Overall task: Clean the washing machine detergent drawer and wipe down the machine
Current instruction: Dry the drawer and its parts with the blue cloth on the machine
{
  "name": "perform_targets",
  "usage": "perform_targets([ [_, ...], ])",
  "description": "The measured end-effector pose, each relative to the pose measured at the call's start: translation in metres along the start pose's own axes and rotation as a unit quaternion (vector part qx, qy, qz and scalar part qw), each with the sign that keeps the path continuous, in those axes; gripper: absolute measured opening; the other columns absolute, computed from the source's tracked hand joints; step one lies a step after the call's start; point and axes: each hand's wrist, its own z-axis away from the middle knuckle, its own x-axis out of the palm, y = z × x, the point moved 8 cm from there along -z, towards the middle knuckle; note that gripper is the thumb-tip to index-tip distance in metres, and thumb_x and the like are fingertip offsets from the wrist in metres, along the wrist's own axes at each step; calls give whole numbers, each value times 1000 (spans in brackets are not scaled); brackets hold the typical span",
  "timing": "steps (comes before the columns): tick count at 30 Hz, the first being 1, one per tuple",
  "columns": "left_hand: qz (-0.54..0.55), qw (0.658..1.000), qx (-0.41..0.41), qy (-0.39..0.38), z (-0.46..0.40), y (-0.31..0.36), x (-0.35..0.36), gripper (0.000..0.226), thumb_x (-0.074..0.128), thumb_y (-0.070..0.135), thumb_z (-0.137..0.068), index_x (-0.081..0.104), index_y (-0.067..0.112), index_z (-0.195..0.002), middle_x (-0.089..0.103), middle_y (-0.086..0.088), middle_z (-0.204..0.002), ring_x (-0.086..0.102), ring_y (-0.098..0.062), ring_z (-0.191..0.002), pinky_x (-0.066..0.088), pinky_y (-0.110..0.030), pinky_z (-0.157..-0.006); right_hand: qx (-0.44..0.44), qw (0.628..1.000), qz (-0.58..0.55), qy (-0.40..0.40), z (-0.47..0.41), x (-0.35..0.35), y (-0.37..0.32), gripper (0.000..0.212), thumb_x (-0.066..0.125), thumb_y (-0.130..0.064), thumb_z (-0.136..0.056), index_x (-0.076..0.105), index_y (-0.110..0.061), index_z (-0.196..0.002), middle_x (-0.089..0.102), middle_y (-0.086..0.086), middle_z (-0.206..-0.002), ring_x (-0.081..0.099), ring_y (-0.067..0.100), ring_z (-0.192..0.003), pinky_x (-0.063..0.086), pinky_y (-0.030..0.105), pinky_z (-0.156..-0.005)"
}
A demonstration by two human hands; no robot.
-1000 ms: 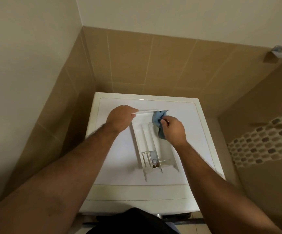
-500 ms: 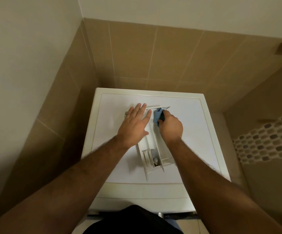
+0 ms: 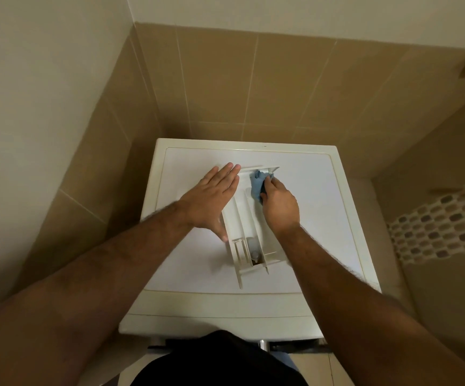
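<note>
The white detergent drawer [image 3: 243,224] lies on top of the white washing machine [image 3: 323,213], its front panel toward the back wall. My left hand [image 3: 211,199] lies flat with straight fingers on the drawer's left side, pressing it down. My right hand [image 3: 280,206] grips a blue cloth [image 3: 257,185] and holds it inside the drawer's far right compartment. The near end of the drawer shows small compartments and a grey cap.
Tan tiled walls close in the machine at the back and left. To the right lies a lower ledge and a wall with a mosaic tile band [image 3: 443,227]. The machine's front edge [image 3: 220,324] is just before my body.
My left hand went from gripping the drawer's front panel to lying flat on its left side. My right hand kept the cloth in the far compartment, shifting slightly.
</note>
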Motion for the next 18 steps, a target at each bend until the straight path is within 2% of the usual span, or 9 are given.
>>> perform_targets([
  [6, 21, 1000, 1, -4, 0, -1, -1, 141, 57, 87, -60, -18, 8, -150, -32, -12, -155, -32, -29, -141, -22, -40, -111, -19, 999, -26, -8, 25, -2, 9, 42, 60, -9, -92, 53, -8, -134, 66, 11, -112, 65, 27, -89, 58, 36, -80],
  [9, 14, 1000, -4, 7, 1, -1, -1, 138, 58, 85, -62, -14, 8, -151, -29, -12, -156, -29, -30, -143, -20, -40, -113, 48, 998, -28, -43, 25, -5, 20, 34, 59, -11, -94, 57, -6, -127, 68, 12, -108, 67, 29, -93, 53, 34, -85],
  [12, 6, 1000, -11, 11, 0, 2, 0, 139, 58, 85, -61, -13, 8, -152, -27, -13, -157, -27, -30, -144, -20, -40, -112, 85, 991, 30, -96, 7, -4, 18, 36, 61, -17, -92, 53, -6, -126, 60, 9, -100, 64, 27, -101, 48, 31, -89],
  [15, 16, 1000, -22, 14, -1, 4, -1, 139, 61, 84, -60, -13, 8, -152, -26, -12, -158, -25, -30, -145, -17, -40, -114, 100, 989, 44, -95, -2, -7, 12, 37, 61, -16, -94, 52, -6, -127, 62, 9, -119, 61, 26, -111, 44, 28, -97],
  [18, 26, 999, -29, 19, -3, 2, 0, 140, 63, 83, -59, -11, 9, -152, -24, -11, -158, -22, -29, -146, -14, -40, -116, 85, 995, 38, -42, 2, -12, 11, 29, 63, -11, -92, 57, -4, -119, 67, 10, -115, 66, 26, -101, 48, 27, -90],
])
